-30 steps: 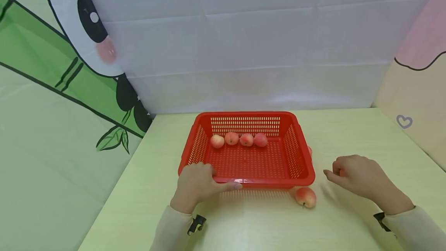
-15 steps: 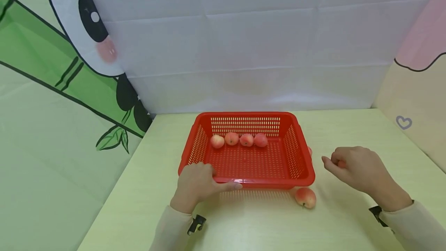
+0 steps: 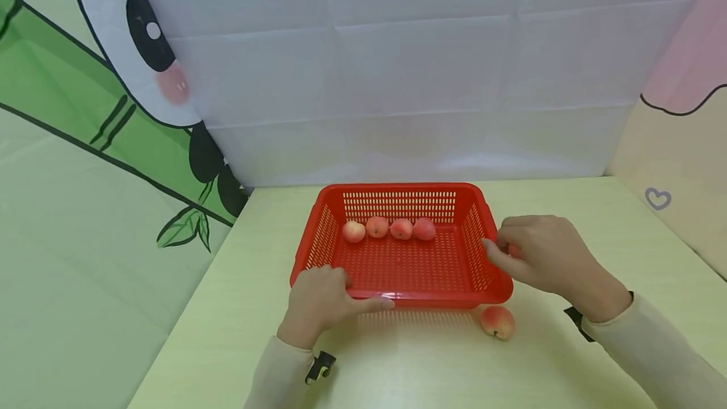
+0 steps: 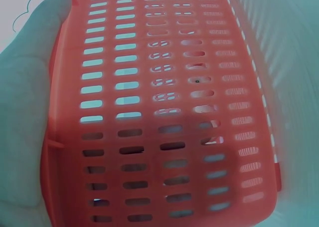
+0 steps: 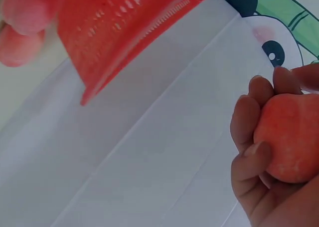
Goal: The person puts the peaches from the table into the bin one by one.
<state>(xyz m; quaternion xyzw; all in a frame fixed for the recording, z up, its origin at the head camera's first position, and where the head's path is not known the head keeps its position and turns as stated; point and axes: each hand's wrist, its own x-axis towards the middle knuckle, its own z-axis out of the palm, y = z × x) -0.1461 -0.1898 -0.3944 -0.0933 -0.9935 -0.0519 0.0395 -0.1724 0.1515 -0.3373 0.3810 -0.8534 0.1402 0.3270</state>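
Note:
A red plastic basket (image 3: 397, 303) with slotted walls holds several small red-yellow apples (image 3: 377, 226) lined up toward its far wall. My left hand (image 3: 320, 302) grips the near rim by the left corner, its thumb lying along the front; the left wrist view shows this hand against the slotted wall (image 4: 107, 132). In my right hand (image 3: 539, 254), beside and over the basket's right rim, is an apple (image 5: 289, 137), with curled fingers around it. Another apple (image 3: 498, 322) lies on the table by the near right corner.
Two apples outside the basket show in the right wrist view, a nearer one (image 5: 30, 7) and one below it (image 5: 20, 46). The pale table (image 3: 420, 365) meets a white cloth backdrop (image 3: 420, 81) behind the basket, with printed cloth at both sides.
My right hand has moved left with the apple, from above the table to the basket's right rim, after rising slightly. The left hand and basket have stayed put.

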